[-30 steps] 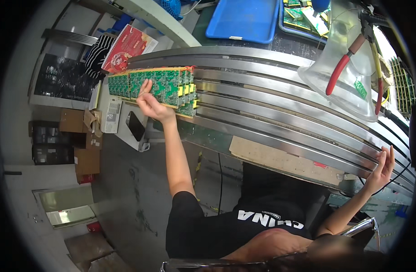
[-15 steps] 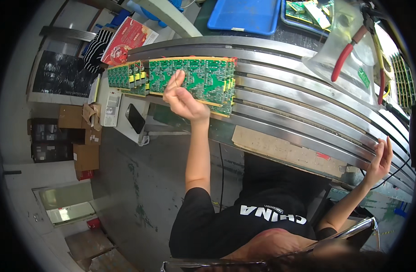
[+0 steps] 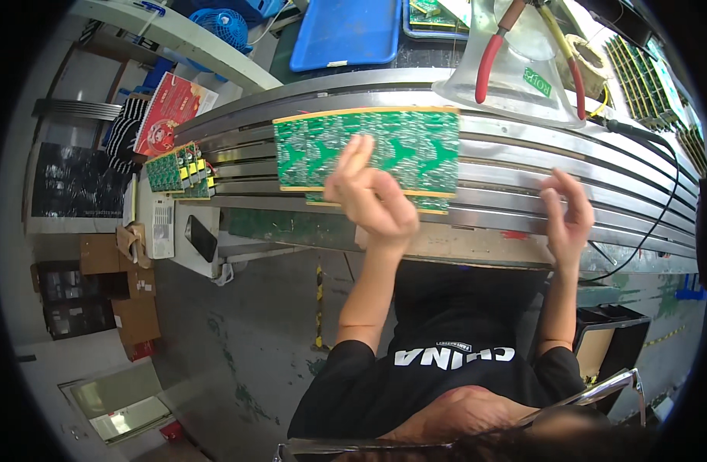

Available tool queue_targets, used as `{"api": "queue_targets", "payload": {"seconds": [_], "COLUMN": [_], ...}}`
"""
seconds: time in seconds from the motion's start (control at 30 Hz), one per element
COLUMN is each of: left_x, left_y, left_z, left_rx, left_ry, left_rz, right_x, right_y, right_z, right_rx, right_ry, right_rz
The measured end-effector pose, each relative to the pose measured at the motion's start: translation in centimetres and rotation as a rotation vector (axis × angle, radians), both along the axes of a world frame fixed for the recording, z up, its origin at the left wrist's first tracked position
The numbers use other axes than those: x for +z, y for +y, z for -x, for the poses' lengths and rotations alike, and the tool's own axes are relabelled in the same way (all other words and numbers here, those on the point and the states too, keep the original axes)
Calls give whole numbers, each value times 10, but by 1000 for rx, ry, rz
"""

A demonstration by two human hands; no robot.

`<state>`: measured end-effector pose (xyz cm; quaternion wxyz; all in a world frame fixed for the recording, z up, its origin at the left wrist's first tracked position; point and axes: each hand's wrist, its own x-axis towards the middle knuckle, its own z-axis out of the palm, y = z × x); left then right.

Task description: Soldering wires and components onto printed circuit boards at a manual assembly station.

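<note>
At frame centre the left hand [image 3: 373, 196] rests loosely curled, fingers on the near edge of a green circuit board [image 3: 369, 150] lying across the steel conveyor rails [image 3: 523, 162], while the right hand [image 3: 567, 215] hovers open and empty at right of centre. A red printed package [image 3: 172, 112] (flat, rectangular) lies upper left, beside a smaller green board [image 3: 178, 171]; a blue tray [image 3: 346, 32] sits at top centre, and brown cartons [image 3: 118, 289] stack at the left.

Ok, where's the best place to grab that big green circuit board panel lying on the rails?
Probably by the near long edge of the green circuit board panel, coming from the person's side. It lies flat across the metal rails, and the left hand is already at that edge.
</note>
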<state>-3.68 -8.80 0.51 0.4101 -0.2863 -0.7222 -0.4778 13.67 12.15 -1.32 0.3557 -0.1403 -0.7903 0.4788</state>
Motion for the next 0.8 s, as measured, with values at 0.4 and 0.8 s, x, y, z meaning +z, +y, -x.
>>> {"api": "queue_targets", "payload": {"seconds": [0.4,0.8], "left_x": [4,4], "left_y": [50,-14], "left_z": [-53,-16], "left_rx": [-135,-16], "left_ry": [-24,-43], "left_rz": [219,-13], "right_x": [7,20], "right_y": [-45,-43], "right_z": [33,22], "right_rx": [158,15], "right_ry": [193,-28], "right_rz": [293,164]}}
